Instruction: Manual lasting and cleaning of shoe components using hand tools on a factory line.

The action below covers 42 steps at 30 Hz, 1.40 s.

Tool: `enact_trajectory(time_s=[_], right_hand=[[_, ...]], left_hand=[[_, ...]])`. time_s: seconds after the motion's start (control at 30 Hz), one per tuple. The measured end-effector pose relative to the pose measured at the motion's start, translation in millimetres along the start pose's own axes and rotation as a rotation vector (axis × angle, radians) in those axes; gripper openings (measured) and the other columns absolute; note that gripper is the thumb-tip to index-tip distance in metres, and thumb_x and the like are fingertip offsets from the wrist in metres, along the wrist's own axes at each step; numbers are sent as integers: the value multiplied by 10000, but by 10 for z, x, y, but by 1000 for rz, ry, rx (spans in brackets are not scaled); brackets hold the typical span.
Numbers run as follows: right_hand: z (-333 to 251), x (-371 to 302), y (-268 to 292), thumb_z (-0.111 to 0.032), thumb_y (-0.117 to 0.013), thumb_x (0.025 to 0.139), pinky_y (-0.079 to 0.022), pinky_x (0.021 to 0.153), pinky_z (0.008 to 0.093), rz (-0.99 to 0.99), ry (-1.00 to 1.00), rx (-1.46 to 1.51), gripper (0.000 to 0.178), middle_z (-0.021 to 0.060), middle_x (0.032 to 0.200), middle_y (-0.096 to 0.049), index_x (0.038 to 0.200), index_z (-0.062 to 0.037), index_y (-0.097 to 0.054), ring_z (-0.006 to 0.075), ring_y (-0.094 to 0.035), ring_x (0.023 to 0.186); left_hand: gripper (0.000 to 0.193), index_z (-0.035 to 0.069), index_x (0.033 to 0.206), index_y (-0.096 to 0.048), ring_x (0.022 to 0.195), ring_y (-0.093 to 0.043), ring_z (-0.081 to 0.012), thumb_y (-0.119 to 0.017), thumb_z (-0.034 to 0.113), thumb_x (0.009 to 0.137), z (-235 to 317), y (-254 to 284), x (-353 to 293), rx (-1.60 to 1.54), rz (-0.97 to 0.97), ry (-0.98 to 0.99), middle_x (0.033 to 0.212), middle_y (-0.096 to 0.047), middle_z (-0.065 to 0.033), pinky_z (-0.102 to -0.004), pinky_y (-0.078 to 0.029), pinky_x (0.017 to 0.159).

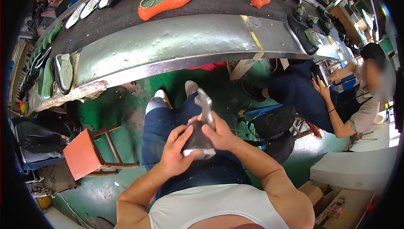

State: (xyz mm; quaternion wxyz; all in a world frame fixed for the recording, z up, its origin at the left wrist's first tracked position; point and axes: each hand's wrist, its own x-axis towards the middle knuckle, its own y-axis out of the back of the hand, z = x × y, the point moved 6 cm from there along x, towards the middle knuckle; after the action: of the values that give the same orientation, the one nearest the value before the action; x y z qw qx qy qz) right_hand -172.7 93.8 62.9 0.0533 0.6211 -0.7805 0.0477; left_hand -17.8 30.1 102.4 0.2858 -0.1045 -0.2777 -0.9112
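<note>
The left fingers (183, 139) and right fingers (209, 131) grasped the dark, pale-rimmed shoe-shaped piece (197, 138) above the blue denim lap (157, 123); the right also held a curved-headed silver metal tool (204, 102); firm bracing seemed best.

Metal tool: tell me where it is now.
In the head view, the metal tool juts from the right hand, near the picture's centre, just beyond the dark piece.

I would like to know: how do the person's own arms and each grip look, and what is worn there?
The left arm and right arm are bare to the shoulders, below a sleeveless white top. The left grip and right grip are ungloved human hands. No watch, cable or marking shows; rings are too small to judge.
</note>
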Motion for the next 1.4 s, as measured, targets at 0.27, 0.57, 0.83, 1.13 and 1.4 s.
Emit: enact_trajectory(time_s=[0.27,0.57,0.83,1.13,1.4], right_hand=[[-291,179,-74,-203,-540,993,-513,819,396,-66,-31,-227,260,139,1033,-668,1164,-12,-497,273,-677,902],[426,470,395,-454,-519,1011,-500,716,463,272,-292,-514,472,239,822,-648,1061,15,-547,433,-665,832],[991,-23,170,-567,-765,783,-520,882,425,217,-629,-407,796,288,1037,-675,1150,105,-546,394,-681,1000],[997,-266,323,-361,-795,741,-512,923,409,147,-600,-386,709,288,1082,-658,1199,104,-517,378,-666,1036],[1195,-273,476,-234,-716,803,-559,682,392,-97,-689,-434,467,189,899,-690,1137,57,-568,285,-690,719]], left_hand=[[793,49,1305,-553,888,-639,-319,-928,223,629,8,-57,-117,164,59,52,1063,-580,-164,-391,-567,682],[553,21,1468,-389,1197,-565,-381,-567,223,985,-1059,-405,-344,-212,54,468,1293,-548,-264,-410,-415,1055],[338,-28,1284,-568,996,-630,-157,-438,161,1036,-1636,-356,-279,-250,-123,687,1072,-688,-98,-311,-492,906],[456,5,1297,-590,958,-641,-144,-470,-50,861,-1672,-482,-218,-599,-279,715,1073,-690,-57,-294,-518,842],[580,87,1411,-506,986,-639,-111,-568,-21,846,-1506,-473,-228,-847,-458,996,1219,-633,-26,-227,-512,746]])
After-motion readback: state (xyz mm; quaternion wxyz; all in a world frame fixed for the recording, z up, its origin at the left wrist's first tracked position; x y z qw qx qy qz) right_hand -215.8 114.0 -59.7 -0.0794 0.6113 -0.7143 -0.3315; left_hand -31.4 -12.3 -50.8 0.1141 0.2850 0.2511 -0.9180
